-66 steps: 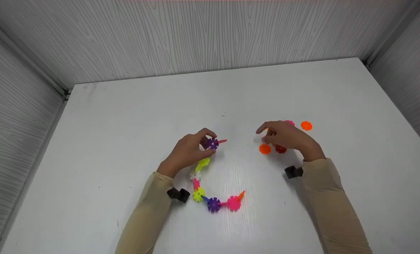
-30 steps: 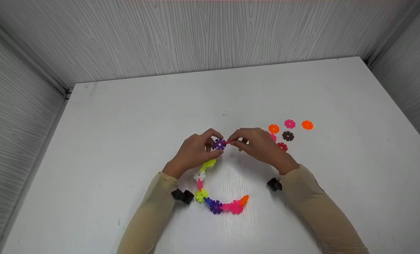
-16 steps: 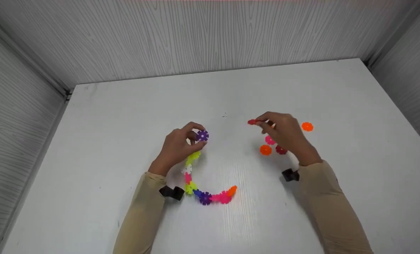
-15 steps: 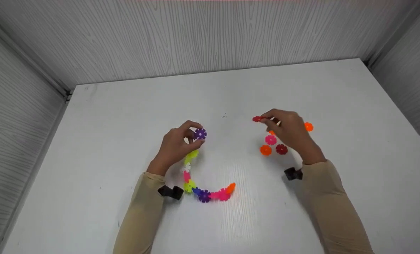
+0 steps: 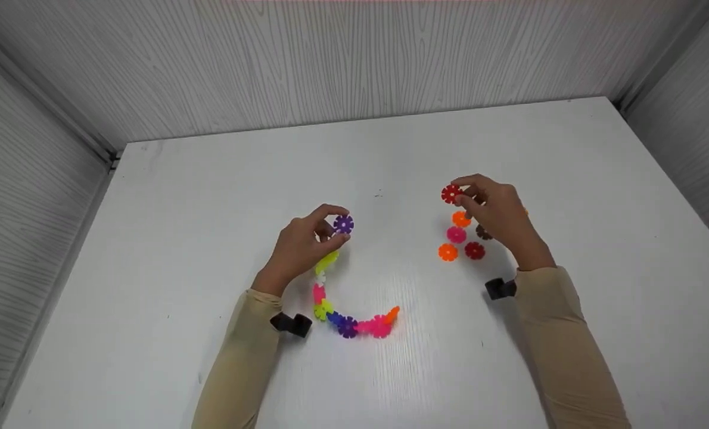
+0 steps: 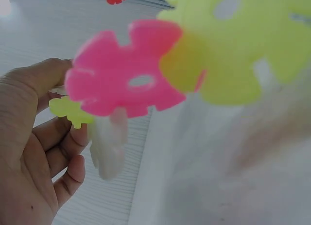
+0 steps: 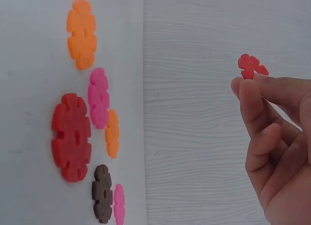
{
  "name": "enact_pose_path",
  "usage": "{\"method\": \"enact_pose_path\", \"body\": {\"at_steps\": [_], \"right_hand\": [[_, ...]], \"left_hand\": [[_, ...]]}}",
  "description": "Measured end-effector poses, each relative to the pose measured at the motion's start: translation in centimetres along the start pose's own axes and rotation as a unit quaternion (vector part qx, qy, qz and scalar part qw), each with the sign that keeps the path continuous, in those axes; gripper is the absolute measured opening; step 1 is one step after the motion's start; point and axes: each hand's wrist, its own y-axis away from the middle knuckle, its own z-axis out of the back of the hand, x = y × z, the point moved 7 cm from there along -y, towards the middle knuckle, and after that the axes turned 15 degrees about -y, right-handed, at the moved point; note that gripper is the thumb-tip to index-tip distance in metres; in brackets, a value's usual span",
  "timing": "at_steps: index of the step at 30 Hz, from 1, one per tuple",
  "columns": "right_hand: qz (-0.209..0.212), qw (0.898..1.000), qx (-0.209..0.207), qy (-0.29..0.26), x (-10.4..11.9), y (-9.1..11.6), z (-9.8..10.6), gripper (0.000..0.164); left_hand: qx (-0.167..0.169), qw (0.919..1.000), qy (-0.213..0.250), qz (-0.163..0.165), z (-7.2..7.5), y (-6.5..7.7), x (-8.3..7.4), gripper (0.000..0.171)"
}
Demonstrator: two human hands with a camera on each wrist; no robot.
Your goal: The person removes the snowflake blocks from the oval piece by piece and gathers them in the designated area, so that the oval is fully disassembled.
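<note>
- A purple disc [image 5: 343, 224] is pinched between the thumb and fingers of the left hand [image 5: 302, 245], at the fingertips.
- Beneath that hand, a curved chain of linked discs [image 5: 347, 327] is seen.
- A red disc [image 5: 450, 194] is clasped by its edge in the right hand [image 5: 498, 210], held above the white surface [image 5: 229, 196], well apart from the purple disc.
- Below the right hand, an orange disc [image 5: 448, 252], a pink disc [image 5: 456, 235] and a darker disc [image 5: 475, 250] are spread.

White tabletop [image 5: 235, 185], grey wood-grain walls [image 5: 360, 59], three sides
</note>
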Motion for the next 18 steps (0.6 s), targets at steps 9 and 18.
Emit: {"method": "enact_pose_path", "body": {"at_steps": [9,18], "right_hand": [[-0.043,0.998,0.045,0.007,-1.8,-0.8,-1.6,0.037],[-0.084,0.993,0.083,0.024,-3.2,-1.0,-3.1,0.033]], "left_hand": [[0.025,0.9996,-0.007,-0.009,-0.6,-0.1,-0.1,0.043],[0.033,0.9994,0.010,-0.007,-0.8,-0.1,-0.1,0.044]]}}
